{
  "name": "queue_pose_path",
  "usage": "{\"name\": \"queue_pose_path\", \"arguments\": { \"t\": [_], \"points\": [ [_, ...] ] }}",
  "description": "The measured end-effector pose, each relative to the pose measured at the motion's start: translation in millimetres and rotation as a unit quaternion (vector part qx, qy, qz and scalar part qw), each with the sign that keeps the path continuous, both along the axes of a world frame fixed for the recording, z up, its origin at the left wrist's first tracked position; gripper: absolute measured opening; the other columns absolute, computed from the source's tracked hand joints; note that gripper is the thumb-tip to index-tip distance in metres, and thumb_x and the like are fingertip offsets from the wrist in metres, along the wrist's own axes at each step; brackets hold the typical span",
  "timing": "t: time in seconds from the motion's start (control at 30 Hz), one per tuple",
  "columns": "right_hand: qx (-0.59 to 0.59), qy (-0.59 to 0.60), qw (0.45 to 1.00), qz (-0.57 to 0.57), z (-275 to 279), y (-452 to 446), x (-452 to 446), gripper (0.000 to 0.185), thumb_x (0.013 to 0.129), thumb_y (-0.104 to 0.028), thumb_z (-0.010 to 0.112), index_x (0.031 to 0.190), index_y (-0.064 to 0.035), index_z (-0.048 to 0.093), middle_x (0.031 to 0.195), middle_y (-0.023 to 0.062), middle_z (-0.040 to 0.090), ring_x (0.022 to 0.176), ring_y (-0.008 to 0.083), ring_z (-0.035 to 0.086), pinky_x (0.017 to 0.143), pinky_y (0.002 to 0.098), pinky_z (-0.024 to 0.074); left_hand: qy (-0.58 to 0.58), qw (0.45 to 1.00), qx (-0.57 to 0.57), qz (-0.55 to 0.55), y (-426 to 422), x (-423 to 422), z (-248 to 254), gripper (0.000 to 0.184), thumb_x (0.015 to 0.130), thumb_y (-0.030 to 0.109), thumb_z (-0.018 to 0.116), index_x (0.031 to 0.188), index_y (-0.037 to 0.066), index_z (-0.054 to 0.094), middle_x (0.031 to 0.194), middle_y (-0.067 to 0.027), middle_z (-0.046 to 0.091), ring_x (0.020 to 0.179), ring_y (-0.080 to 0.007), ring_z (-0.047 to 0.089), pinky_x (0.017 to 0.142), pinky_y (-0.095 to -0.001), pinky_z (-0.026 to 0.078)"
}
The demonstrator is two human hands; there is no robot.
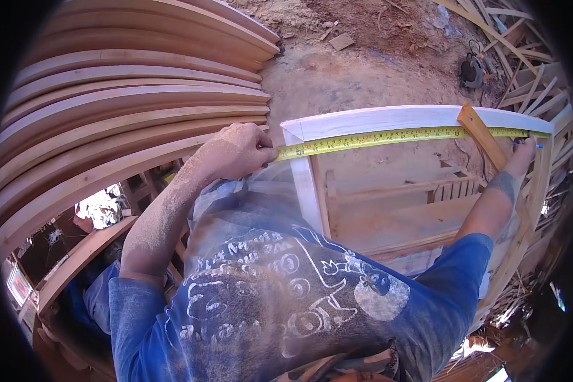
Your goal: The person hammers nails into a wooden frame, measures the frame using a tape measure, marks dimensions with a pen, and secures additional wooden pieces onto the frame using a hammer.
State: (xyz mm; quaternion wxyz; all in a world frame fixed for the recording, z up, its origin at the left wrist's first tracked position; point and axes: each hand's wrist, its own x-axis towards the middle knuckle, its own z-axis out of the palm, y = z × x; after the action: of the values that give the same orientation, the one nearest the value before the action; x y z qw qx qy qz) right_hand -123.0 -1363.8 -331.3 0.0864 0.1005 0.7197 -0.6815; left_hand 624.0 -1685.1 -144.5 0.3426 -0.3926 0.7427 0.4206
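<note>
A yellow tape measure (375, 137) is stretched along the inner edge of a pale wooden frame (414, 118). My left hand (239, 151) is closed on the tape at the frame's left corner, with the tape's case hidden from sight. Over at the frame's right corner, my right hand (523, 155) is at the tape's far end. Its fingers are bent around a thin blue pen (540, 146), of which only small bits show. A short orange-brown wood strip (481, 135) lies slantwise across the frame and the tape, just left of my right hand.
Long curved-looking wooden boards (134, 95) are stacked at the left. A dark round power tool (471, 71) sits on the dusty ground beyond the frame. Scrap wood strips (535, 89) pile up at the right. Slatted woodwork (452, 191) shows below the frame.
</note>
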Motion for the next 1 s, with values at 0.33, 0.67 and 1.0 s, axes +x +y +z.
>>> {"name": "queue_pose_path", "arguments": {
  "t": [0.33, 0.67, 1.0],
  "points": [
    [0.004, 0.007, 1.0, -0.02, 5, -12, 11, 0.014, 0.091, -0.015, 0.065, 0.099, -0.0038, 0.064, 0.075, 0.0085, 0.062, 0.049, 0.0183, 0.05, 0.043, 0.0298, 0.0373, 0.006, 0.999, 0.017, -0.043, -8, 2, -5, 0.034, 0.09, 0.03, 0.06, 0.105, 0.002, 0.072, 0.089, -0.0198, 0.071, 0.085, -0.031, 0.069, 0.081, -0.0425, 0.052],
    [0.0, 0.007, 0.999, -0.034, 9, -13, 16, 0.013, 0.091, -0.015, 0.065, 0.098, -0.004, 0.064, 0.075, 0.0085, 0.062, 0.049, 0.0181, 0.05, 0.043, 0.0297, 0.0364, 0.019, 0.999, -0.003, -0.029, -4, 4, -5, 0.032, 0.084, 0.028, 0.058, 0.095, 0.003, 0.074, 0.081, -0.018, 0.071, 0.08, -0.0326, 0.07, 0.08, -0.044, 0.054],
    [-0.002, 0.004, 0.999, -0.037, 9, -17, 19, 0.012, 0.091, -0.014, 0.066, 0.097, -0.0041, 0.063, 0.075, 0.0085, 0.063, 0.048, 0.0179, 0.05, 0.042, 0.0296, 0.0356, -0.02, 0.999, 0.013, -0.031, -5, 1, -4, 0.034, 0.091, 0.032, 0.061, 0.106, 0.003, 0.073, 0.089, -0.018, 0.072, 0.083, -0.0277, 0.069, 0.08, -0.0406, 0.053]
  ]
}}
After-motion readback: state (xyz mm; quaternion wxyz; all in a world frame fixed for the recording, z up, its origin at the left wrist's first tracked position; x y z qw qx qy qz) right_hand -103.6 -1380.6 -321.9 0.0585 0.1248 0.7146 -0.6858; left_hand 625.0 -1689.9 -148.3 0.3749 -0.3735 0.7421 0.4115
